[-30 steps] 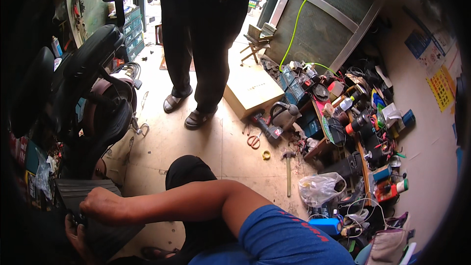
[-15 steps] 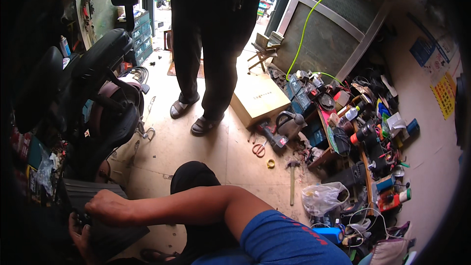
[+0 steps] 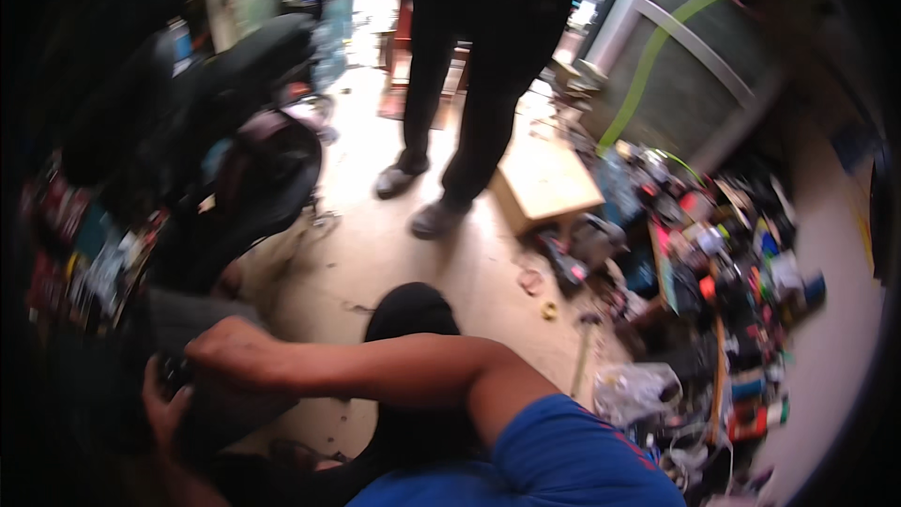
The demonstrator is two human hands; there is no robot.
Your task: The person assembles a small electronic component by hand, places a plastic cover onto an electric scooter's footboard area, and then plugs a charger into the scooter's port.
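At the lower left, my left hand [image 3: 165,408] curls its thumb and fingers around a small black part [image 3: 175,372], whose kind the blur hides. My right hand [image 3: 230,353] reaches across from the right, closed like a fist, its knuckles up, just beside that part. What its fingers hold, if anything, is out of sight. Under and behind both hands lies a dark grey, flat-sided piece [image 3: 202,312] with ridges along its upper end. My dark-clad knee [image 3: 410,312] rises to the right of it.
An electric scooter [image 3: 253,169] stands at the left. Another person in dark trousers [image 3: 474,84] stands ahead, by a cardboard box [image 3: 549,188]. Scissors [image 3: 531,282], a yellow tape roll [image 3: 549,311] and a hammer [image 3: 583,343] lie on the floor. Cluttered tools and a plastic bag [image 3: 638,392] line the right.
The whole view has swung left and blurred, so the scene sits further right. My hands stay together at the small black part. The standing person's feet appear slightly farther away.
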